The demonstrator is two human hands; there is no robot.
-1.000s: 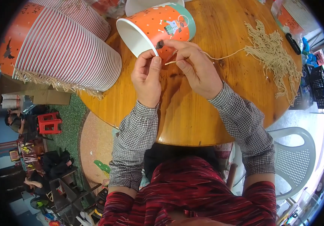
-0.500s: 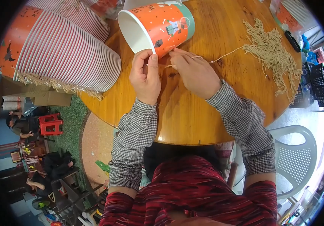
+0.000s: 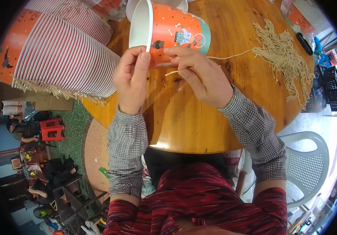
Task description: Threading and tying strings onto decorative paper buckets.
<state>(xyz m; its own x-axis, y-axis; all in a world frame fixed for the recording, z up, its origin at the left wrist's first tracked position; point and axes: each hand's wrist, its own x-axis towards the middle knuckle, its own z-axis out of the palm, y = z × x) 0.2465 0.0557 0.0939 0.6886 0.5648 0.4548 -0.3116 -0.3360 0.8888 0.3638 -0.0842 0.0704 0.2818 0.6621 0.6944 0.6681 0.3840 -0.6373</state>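
An orange and teal paper bucket (image 3: 168, 25) lies tilted on its side, its white mouth facing left. My left hand (image 3: 131, 80) pinches the bucket's rim between thumb and fingers. Against the lower side of the bucket, my right hand (image 3: 204, 74) has its fingers curled around a beige cord (image 3: 231, 57). A short end of this cord pokes out left of the fingers. The other way, it runs right to a tangled heap of cords (image 3: 285, 55). Whether the cord passes through the bucket wall is hidden by my fingers.
A long stack of nested buckets (image 3: 68, 55) lies at the left, with cord ends hanging along its lower edge. Another stack (image 3: 80, 15) lies behind it. A black marker-like object (image 3: 304, 43) rests near the right edge of the wooden table (image 3: 184, 129). A grey chair (image 3: 305, 168) stands at the right.
The bucket has turned and shifted slightly right. My left hand has moved left and a little up with the rim; my right hand has slid slightly right, with the cord end still showing.
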